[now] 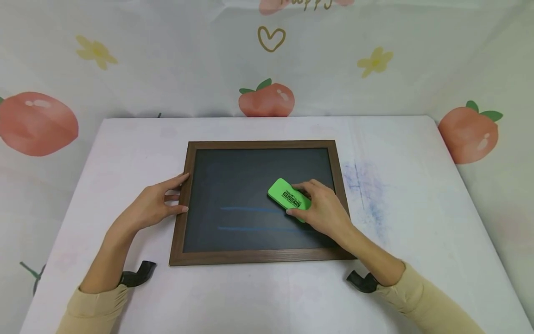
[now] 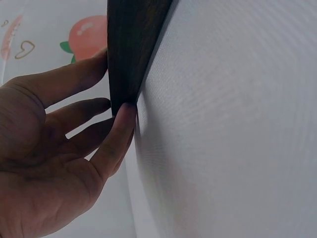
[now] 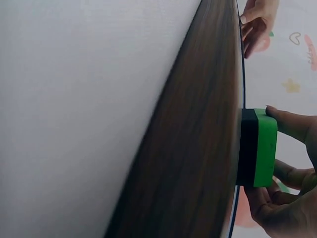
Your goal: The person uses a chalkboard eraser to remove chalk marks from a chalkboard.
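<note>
A small blackboard (image 1: 246, 178) in a brown wooden frame (image 1: 263, 256) lies flat on the white table. Two blue chalk-like lines (image 1: 250, 208) run across its lower half, their right ends partly covered by the right hand and what it holds. My right hand (image 1: 327, 211) grips a green magnetic board eraser (image 1: 285, 192), thumb on one long side and fingers on the other. In the right wrist view the eraser's dark underside (image 3: 248, 148) faces the board. My left hand (image 1: 154, 206) touches the frame's left edge with spread thumb and fingertips.
Bluish smudges (image 1: 369, 199) mark the table (image 1: 400, 185) right of the board. Behind and beside the table hangs a pale cloth (image 1: 175, 60) printed with peaches, flowers and a heart. A black strap-like piece (image 1: 139, 274) sits at the left wrist, another (image 1: 362, 282) at the right.
</note>
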The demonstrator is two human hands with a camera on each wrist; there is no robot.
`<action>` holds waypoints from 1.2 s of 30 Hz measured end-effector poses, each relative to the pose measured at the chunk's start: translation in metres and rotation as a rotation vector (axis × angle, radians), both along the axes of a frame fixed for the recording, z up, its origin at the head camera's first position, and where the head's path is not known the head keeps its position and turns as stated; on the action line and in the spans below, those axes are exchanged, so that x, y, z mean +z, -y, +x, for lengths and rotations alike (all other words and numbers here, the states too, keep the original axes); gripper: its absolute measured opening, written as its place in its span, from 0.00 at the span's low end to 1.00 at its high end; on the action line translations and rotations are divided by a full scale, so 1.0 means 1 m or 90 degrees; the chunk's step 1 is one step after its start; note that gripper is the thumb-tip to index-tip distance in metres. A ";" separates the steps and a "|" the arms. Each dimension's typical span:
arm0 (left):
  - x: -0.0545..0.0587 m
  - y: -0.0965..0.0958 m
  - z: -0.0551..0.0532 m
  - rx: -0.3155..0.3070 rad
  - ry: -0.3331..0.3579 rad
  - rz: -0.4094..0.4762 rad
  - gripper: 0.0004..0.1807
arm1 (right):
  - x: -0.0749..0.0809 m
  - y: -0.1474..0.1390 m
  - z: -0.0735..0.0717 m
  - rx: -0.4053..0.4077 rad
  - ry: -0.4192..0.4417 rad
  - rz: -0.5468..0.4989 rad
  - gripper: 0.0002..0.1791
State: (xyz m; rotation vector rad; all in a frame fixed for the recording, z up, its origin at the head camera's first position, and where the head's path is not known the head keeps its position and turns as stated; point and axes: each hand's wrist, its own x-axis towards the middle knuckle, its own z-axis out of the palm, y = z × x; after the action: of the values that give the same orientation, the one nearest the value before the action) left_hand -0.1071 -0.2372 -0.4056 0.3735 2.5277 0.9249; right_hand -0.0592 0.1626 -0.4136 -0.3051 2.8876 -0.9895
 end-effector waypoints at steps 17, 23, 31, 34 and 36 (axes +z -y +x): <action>-0.005 0.000 0.000 0.000 -0.001 0.001 0.50 | -0.005 0.025 0.000 0.025 -0.015 -0.024 0.34; -0.003 0.000 -0.001 -0.005 -0.006 0.001 0.50 | -0.006 0.031 -0.002 0.024 -0.010 -0.021 0.33; -0.004 0.000 -0.002 -0.006 -0.003 0.002 0.50 | -0.005 0.046 -0.003 0.037 -0.003 -0.021 0.33; -0.004 0.000 -0.002 -0.006 -0.002 0.001 0.50 | -0.005 0.053 -0.004 0.043 0.001 -0.018 0.33; -0.003 0.000 -0.002 -0.005 0.000 0.000 0.50 | -0.004 0.058 -0.004 0.051 0.000 -0.015 0.33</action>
State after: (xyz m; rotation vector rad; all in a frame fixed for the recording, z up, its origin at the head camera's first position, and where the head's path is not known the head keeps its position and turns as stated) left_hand -0.1088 -0.2374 -0.4090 0.3824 2.5249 0.9222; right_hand -0.0637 0.1044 -0.4180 -0.4185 2.8416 -1.0100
